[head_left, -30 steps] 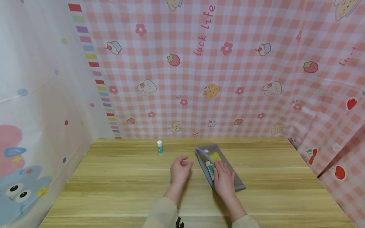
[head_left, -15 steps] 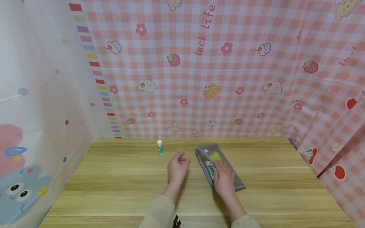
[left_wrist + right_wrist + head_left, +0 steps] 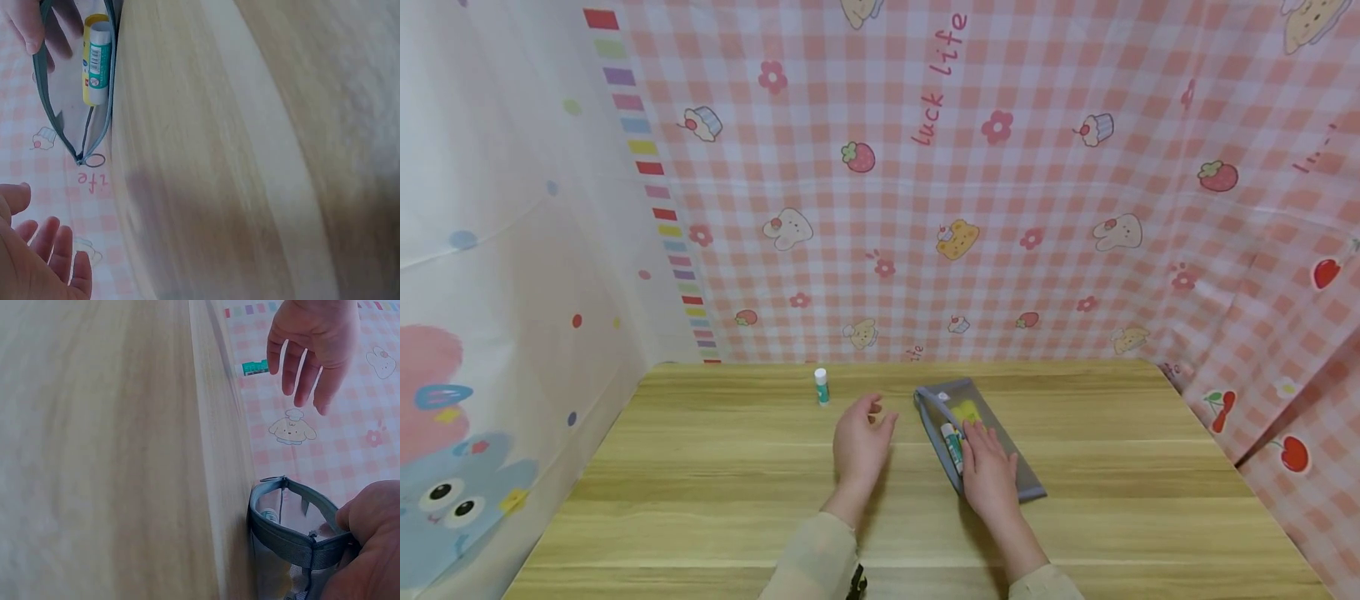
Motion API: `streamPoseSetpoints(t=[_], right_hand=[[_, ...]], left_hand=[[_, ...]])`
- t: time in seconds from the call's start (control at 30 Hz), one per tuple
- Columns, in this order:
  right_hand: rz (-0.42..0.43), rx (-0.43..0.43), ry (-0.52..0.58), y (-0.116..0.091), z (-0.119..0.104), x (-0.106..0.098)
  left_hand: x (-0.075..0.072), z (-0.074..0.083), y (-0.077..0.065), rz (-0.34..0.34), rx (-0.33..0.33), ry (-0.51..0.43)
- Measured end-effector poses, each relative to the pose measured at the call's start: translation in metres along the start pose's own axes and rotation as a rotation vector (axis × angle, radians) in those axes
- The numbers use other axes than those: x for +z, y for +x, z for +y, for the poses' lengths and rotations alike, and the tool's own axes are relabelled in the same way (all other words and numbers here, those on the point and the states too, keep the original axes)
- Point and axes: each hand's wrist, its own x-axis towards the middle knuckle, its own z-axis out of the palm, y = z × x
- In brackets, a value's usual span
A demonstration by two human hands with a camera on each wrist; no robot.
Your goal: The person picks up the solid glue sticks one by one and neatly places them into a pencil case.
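Observation:
A grey mesh zip pouch [image 3: 958,389] lies slanted on the table, its zipped mouth spread apart. Inside it are a white-and-teal glue stick [image 3: 99,65] and a yellow tube-shaped item [image 3: 86,69], side by side. My right hand [image 3: 990,475] holds the pouch's upper side, thumb at the rim in the right wrist view [image 3: 375,534]. My left hand [image 3: 861,446] hovers left of the pouch with fingers loosely bent and nothing in it. Beyond it, a second glue stick [image 3: 822,387], teal with a white cap, stands upright near the back of the table.
The wood-grain table [image 3: 700,492] reaches back to a pink checked cloth [image 3: 880,208] hung behind it. A white printed cloth [image 3: 512,275] hangs along the left side.
My left hand has drifted left and slightly away from me, toward the standing glue stick, its fingers spreading a little. The right hand and pouch stay in place.

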Motion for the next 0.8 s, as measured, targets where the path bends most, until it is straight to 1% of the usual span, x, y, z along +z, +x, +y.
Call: streamPoseSetpoints(t=[0.1, 0.33, 0.6, 0.8], right_hand=[[-0.003, 0.002, 0.003, 0.000, 0.000, -0.001], [-0.004, 0.004, 0.011, 0.000, 0.000, 0.000], [-0.009, 0.011, 0.012, 0.000, 0.000, 0.001], [-0.004, 0.010, 0.010, 0.000, 0.000, 0.001]], left_hand=[[-0.002, -0.001, 0.001, 0.017, 0.038, 0.037], [-0.004, -0.011, 0.007, 0.047, 0.124, 0.126], [-0.015, -0.016, 0.014, 0.041, 0.194, 0.251], [-0.022, -0.022, 0.018, 0.078, 0.228, 0.279]])
